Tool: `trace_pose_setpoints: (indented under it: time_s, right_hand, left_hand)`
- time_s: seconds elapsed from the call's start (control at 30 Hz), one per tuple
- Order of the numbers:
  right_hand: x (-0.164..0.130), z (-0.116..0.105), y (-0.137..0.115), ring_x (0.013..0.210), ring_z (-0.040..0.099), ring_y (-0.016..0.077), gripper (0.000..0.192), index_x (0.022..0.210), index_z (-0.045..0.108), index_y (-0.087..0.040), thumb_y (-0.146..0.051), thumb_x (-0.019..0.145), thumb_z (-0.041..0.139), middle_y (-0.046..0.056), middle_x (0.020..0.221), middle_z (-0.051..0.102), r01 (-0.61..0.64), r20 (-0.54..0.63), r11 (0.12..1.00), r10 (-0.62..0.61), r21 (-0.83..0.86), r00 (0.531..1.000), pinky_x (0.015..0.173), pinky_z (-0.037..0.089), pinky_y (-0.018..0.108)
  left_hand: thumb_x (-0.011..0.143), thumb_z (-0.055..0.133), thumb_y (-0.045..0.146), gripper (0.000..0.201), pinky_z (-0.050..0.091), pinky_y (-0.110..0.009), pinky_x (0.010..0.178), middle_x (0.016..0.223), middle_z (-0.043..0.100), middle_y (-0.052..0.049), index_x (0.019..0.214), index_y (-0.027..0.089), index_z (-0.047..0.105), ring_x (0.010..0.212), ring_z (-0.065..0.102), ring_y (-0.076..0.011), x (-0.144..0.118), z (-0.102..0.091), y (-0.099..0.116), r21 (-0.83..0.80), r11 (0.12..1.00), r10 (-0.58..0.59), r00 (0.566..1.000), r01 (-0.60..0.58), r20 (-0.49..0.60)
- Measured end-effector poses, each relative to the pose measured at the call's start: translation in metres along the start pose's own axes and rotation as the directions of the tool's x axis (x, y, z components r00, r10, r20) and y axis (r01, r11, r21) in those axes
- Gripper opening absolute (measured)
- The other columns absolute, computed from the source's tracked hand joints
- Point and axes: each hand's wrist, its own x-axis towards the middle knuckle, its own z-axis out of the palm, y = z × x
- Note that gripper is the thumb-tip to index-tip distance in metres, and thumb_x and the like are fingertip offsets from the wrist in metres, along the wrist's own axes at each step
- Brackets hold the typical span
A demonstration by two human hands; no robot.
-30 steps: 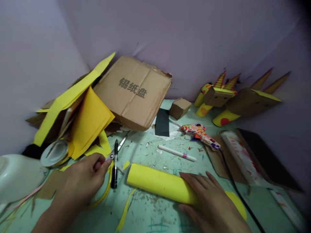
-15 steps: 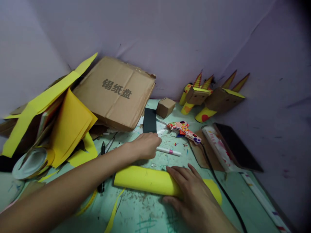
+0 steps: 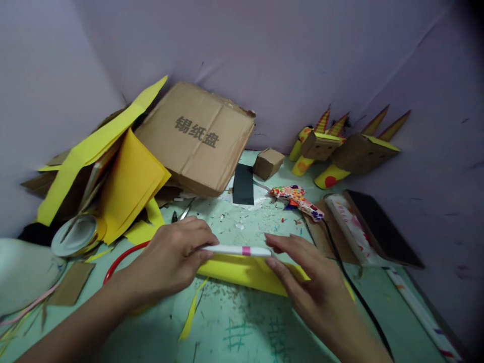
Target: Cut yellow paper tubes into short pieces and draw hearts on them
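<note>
Head view: my left hand (image 3: 170,259) pinches a white pen (image 3: 236,250) lying along the yellow roll (image 3: 245,272) on the surface (image 3: 242,327), right hand (image 3: 306,282) open, fingertips at its cap — best steady the roll, grip firm.

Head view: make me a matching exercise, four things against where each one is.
Things:
1. white marker
2. glue gun
3. cardboard sheet with printed characters
4. small cardboard box

Places:
A. leaning against the wall at the back
B. held between left hand and right hand, over the yellow paper roll
C. on the table right of the black card
D. near the wall, just behind the black card

Pairs: 1-B, 2-C, 3-A, 4-D
</note>
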Motion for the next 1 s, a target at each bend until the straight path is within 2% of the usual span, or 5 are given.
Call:
trace_pose_setpoints:
  time_s: [0.2, 0.3, 0.4, 0.53, 1.0]
  right_hand:
    - [0.007, 0.016, -0.007, 0.075, 0.066, 0.0179, 0.021, 0.098, 0.066, -0.023, -0.011, 0.085, 0.056, 0.002, 0.083, 0.072, 0.131, 0.018, 0.988, -0.133, 0.080, 0.991, 0.084, 0.049, 0.041]
    - [0.002, 0.016, -0.001, 0.079, 0.067, 0.0194, 0.015, 0.092, 0.069, -0.024, -0.017, 0.086, 0.057, 0.002, 0.085, 0.072, -0.014, -0.017, 0.992, 0.016, 0.124, 1.000, 0.077, 0.053, 0.036]
    - [-0.006, 0.017, 0.007, 0.083, 0.068, 0.0220, 0.015, 0.088, 0.072, -0.026, -0.025, 0.086, 0.058, 0.002, 0.087, 0.074, -0.154, -0.023, 0.980, 0.158, 0.122, 0.987, 0.077, 0.056, 0.037]
    - [-0.012, 0.020, 0.014, 0.081, 0.069, 0.0245, 0.016, 0.085, 0.074, -0.028, -0.032, 0.085, 0.059, 0.001, 0.085, 0.075, -0.176, 0.021, 0.981, 0.174, 0.080, 0.984, 0.090, 0.051, 0.049]
    - [-0.012, 0.030, 0.012, 0.073, 0.065, 0.0211, 0.012, 0.089, 0.073, -0.029, -0.029, 0.084, 0.063, 0.001, 0.083, 0.074, -0.135, 0.082, 0.982, 0.125, 0.132, 0.989, 0.072, 0.050, 0.039]
  left_hand:
    - [0.084, 0.048, 0.019, 0.022, 0.044, -0.032, 0.075, 0.087, 0.067, -0.006, 0.093, 0.019, 0.069, 0.085, 0.057, -0.0202, -0.013, 0.010, 0.000, -0.086, 0.996, 0.010, 0.993, -0.021, -0.118]
    - [0.081, 0.053, 0.026, 0.023, 0.046, -0.030, 0.073, 0.095, 0.068, -0.006, 0.097, 0.018, 0.068, 0.084, 0.059, -0.0189, -0.017, 0.010, -0.007, -0.287, 0.943, -0.241, 0.942, 0.170, -0.233]
    - [0.074, 0.057, 0.029, 0.019, 0.044, -0.025, 0.058, 0.077, 0.069, -0.004, 0.082, 0.016, 0.068, 0.064, 0.057, -0.0146, -0.020, 0.014, -0.017, -0.550, 0.731, -0.570, 0.805, 0.404, -0.167]
    - [0.068, 0.059, 0.030, 0.016, 0.030, -0.020, 0.038, 0.052, 0.057, 0.003, 0.071, 0.015, 0.063, 0.039, 0.037, -0.0069, -0.019, 0.026, -0.020, -0.756, 0.415, -0.697, 0.711, 0.506, 0.093]
    - [0.069, 0.059, 0.023, 0.009, 0.029, -0.017, 0.035, 0.039, 0.052, 0.005, 0.067, 0.015, 0.062, 0.032, 0.040, -0.0059, -0.016, 0.039, -0.020, -0.866, 0.265, -0.673, 0.724, 0.425, 0.149]
